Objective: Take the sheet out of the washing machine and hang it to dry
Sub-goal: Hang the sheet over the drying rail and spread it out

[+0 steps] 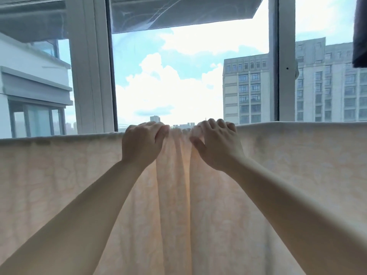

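Both hands, left (142, 142) and right (215, 143), pinch the sheet (79, 185) at its bunched top edge. Best to draw them apart evenly, flattening the folds between.

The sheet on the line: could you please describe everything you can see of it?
The sheet is pale peach, thin, light glowing through a faint pattern. It hangs draped over something hidden under its top fold, spanning the frame before a window. Its top edge lies flat at both sides but is bunched into vertical folds at the middle, where the left hand and right hand grip it.
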